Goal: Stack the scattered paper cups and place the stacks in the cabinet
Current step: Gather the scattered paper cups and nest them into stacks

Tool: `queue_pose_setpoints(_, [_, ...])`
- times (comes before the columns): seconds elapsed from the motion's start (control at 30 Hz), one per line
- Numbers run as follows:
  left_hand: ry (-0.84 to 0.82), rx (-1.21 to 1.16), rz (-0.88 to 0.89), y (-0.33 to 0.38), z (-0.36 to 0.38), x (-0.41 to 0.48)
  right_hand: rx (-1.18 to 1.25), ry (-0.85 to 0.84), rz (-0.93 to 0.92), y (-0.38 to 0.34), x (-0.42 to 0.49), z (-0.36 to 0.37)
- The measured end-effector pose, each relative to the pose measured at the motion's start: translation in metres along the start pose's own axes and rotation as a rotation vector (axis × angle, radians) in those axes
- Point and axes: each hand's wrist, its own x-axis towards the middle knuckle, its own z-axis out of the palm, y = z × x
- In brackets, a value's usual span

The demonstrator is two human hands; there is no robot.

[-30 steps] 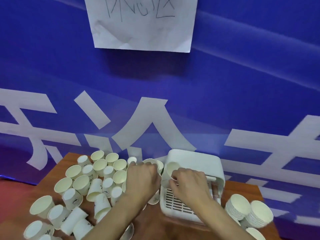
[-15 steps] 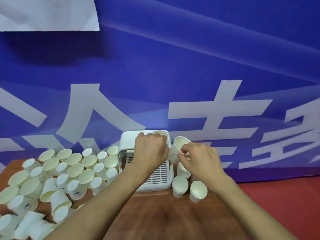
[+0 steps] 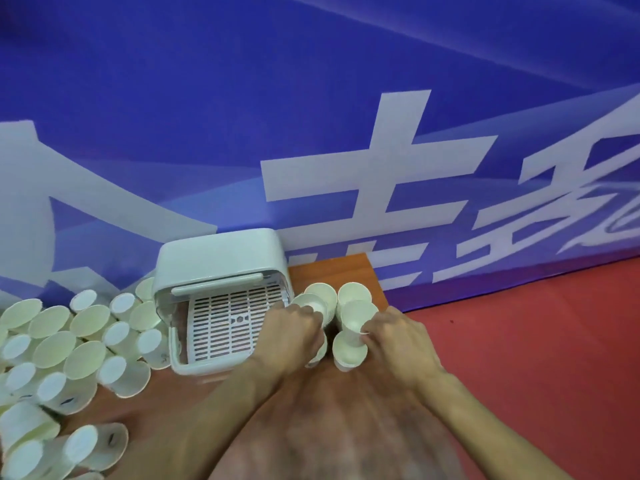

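As left hand [image 3: 294, 332] grips cup [image 3: 311, 304], right hand [image 3: 398, 341] seemingly pinches second cup [image 3: 356, 313].

Both hands out ahead, backs up, side by side, not touching.

Left hand [image 3: 294, 332]: fingers curled under, knuckles toward the far side, fingertips hidden. It holds the left-hand cup [image 3: 309, 304] at that cup's near side. Left forearm [image 3: 207, 420] is bare and somewhat blurred, running in from the near left; wrist about straight.

Right hand [image 3: 398, 341]: thumb and fingers drawn together at its left end, pinching the rim of the right-hand cup [image 3: 358, 315]. Right forearm [image 3: 502, 434] is bare, coming in from the near right.

The arms converge toward the far side.
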Motion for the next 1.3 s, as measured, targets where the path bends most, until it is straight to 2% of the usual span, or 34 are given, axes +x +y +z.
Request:
queue_pose_setpoints(0.1, [-0.029, -0.030, 0.024, 0.005, 0.009, 0.000, -0.037, -0.007, -0.074, 0.005, 0.001, 0.019])
queue_pose_setpoints(0.3, [0.072, 0.016, 0.070, 0.007, 0.005, -0.014, -0.038, 0.019, -0.087, 0.007, -0.003, 0.046])
queue_pose_setpoints(0.57, [-0.131, -0.012, 0.105, 0.011, 0.009, -0.028, -0.006, 0.025, -0.093, 0.009, -0.003, 0.067])
queue_pose_setpoints(0.87, [-0.307, -0.032, 0.125, 0.018, 0.040, -0.005, -0.052, -0.140, -0.069, 0.006, 0.000, 0.086])
queue_pose_setpoints(0.97, [-0.427, -0.042, 0.096, 0.019, 0.043, -0.004, -0.067, -0.178, -0.081, 0.004, 0.002, 0.087])
queue_pose_setpoints(1.1, [-0.456, -0.004, 0.111, 0.016, 0.058, 0.001, -0.082, -0.235, -0.087, 0.006, 0.009, 0.087])
queue_pose_setpoints(1.3, [-0.450, -0.044, 0.155, 0.010, 0.072, -0.002, -0.084, -0.438, -0.062, 0.001, 0.023, 0.081])
